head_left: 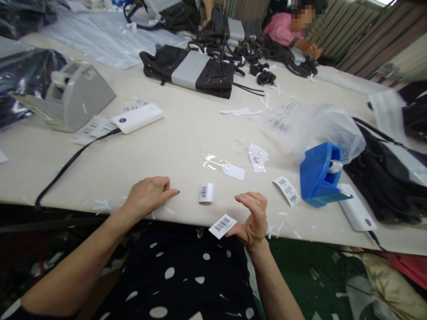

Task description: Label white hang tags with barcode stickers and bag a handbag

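Observation:
My right hand (pixel 252 219) hovers at the table's near edge, fingers curled, with a white barcode label (pixel 222 226) stuck to or pinched at its thumb side. My left hand (pixel 149 194) rests on the table edge in a loose fist with the forefinger pointing right, nothing visible in it. Between the hands a small curled barcode label (pixel 206 193) lies on the table. Another barcode label (pixel 287 190) lies to the right, beside a blue tape dispenser (pixel 321 174). A small white tag in clear wrap (pixel 225 167) lies further in.
A grey label dispenser (pixel 71 95) and a white power bank (pixel 137 118) with a black cable sit at left. Black-and-grey bags (pixel 190 71) lie across the far table; another bag (pixel 387 178) and clear plastic (pixel 313 126) at right. Another person (pixel 293 31) works at the far side.

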Motion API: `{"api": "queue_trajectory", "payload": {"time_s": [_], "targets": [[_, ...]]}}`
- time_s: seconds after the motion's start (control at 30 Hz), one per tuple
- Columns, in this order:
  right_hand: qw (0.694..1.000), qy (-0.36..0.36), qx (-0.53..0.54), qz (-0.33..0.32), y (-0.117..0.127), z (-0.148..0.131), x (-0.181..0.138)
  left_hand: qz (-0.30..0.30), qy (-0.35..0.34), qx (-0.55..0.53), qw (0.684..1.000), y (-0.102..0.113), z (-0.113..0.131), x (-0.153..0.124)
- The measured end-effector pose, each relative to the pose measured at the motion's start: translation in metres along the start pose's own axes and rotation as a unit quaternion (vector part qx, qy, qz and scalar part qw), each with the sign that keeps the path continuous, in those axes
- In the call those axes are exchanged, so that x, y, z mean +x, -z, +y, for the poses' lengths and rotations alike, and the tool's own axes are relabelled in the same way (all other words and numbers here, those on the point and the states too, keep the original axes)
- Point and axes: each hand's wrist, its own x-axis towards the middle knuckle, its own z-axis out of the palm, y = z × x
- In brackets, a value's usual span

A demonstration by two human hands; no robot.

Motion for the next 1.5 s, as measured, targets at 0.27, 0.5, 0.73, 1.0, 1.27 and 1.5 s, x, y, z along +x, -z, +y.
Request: {"api": "queue_trajectory", "payload": {"time_s": [0.27, 0.5, 0.73, 1.0, 1.27, 1.5], "targets": [[1.0, 0.002, 0.007, 0.02, -0.001, -0.006, 0.002, -0.037, 0.034, -0.016, 0.999, 0.017, -0.024, 0.019], [0.999, 0.027, -0.032, 0.009, -0.001, -0.01, 0.011, 0.037, 0.006, -0.247, 0.968, 0.021, 0.015, -0.016], [0.997, 0.047, -0.064, 0.004, -0.001, -0.015, 0.017, -0.311, 0.018, -0.578, 0.754, 0.001, 0.063, -0.052], [0.997, 0.044, -0.061, -0.01, -0.006, -0.016, 0.015, -0.341, 0.072, -0.652, 0.673, -0.006, 0.057, -0.047], [0.999, 0.021, -0.042, -0.025, -0.009, -0.012, 0.008, -0.38, 0.041, -0.627, 0.678, 0.0, 0.047, -0.045], [0.999, -0.008, -0.037, -0.037, -0.011, -0.007, 0.002, -0.037, 0.006, -0.177, 0.984, 0.011, 0.001, -0.02]]}}
